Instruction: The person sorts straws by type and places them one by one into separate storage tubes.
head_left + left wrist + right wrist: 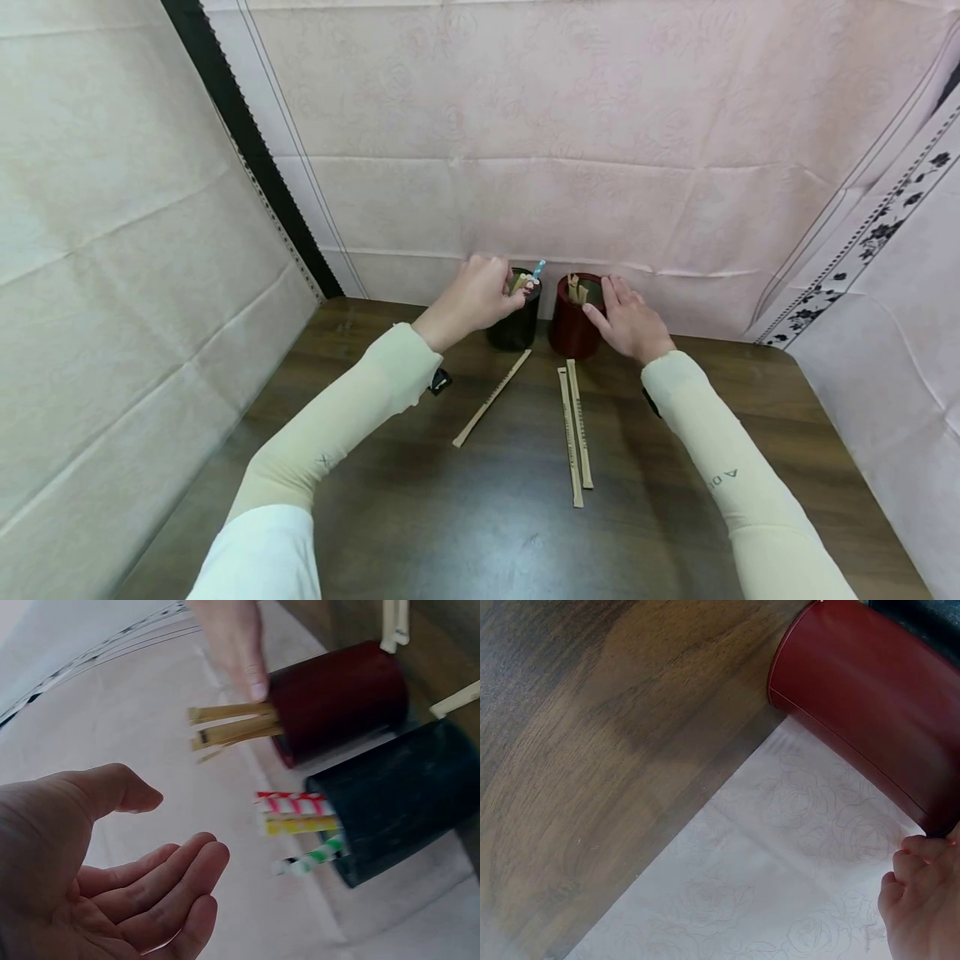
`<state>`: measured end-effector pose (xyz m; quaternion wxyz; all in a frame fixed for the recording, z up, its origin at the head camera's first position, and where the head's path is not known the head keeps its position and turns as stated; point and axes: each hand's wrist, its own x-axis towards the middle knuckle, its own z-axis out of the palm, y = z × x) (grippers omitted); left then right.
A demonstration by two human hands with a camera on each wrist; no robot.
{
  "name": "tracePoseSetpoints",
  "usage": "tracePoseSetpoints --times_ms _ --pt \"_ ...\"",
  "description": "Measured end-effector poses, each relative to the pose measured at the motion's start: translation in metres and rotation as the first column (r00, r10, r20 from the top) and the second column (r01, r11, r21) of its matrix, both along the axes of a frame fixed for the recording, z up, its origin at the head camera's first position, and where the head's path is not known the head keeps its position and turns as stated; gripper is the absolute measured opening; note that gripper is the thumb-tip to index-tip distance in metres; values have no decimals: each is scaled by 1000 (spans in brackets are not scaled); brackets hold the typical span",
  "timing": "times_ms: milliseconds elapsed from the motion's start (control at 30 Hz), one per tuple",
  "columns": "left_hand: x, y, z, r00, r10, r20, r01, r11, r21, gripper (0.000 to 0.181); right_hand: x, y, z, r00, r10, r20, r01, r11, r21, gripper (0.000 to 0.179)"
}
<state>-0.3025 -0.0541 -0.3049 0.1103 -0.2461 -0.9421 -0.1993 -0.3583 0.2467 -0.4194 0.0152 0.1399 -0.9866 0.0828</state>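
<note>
My left hand (pixel 480 292) is over the left side of a black cylindrical cup (pixel 512 332), its fingers loosely bent with a gap to the thumb and nothing between them in the left wrist view. Several striped paper straws (pixel 296 814) poke out of that cup in pink, yellow and green; a blue one (pixel 539 268) leans at its rim. Beside it stands a dark red cup (pixel 574 333) holding several slim tan paper-wrapped sticks (pixel 236 729). With thumb and fingers extended, my right hand (pixel 632 321) touches the red cup's rim on its right side.
On the brown wooden table (pixel 420 533), one tan wrapped stick (pixel 491 400) lies slanted before the black cup. Two more wrapped sticks (pixel 570 442) lie side by side before the red cup. A pale cloth wall (pixel 600 192) rises close behind both cups.
</note>
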Motion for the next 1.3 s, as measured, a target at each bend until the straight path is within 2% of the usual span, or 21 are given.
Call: tracePoseSetpoints --times_ms 133,400,600,733,933,1300 --pt "-1 -3 -21 1000 1 -4 -1 1000 -26 23 0 0 0 1000 0 -3 0 1000 -4 93" --pt "-2 -5 -69 999 -10 45 12 999 -52 29 1 0 1 1000 -10 -1 10 1000 -9 92" --pt "-5 -6 -107 991 -1 133 13 996 -83 40 1 0 1 1000 -3 1 3 1000 -4 92" --pt "-8 -6 -127 980 13 196 11 993 -122 38 1 -1 1 1000 -2 2 2 1000 -6 92" --pt "-12 -6 -146 959 20 283 19 991 -132 31 1 0 1 1000 -8 -3 8 1000 -9 90" --pt "-21 1 -172 945 24 327 34 985 -171 31 1 -2 1 1000 -3 -8 3 1000 -14 90"
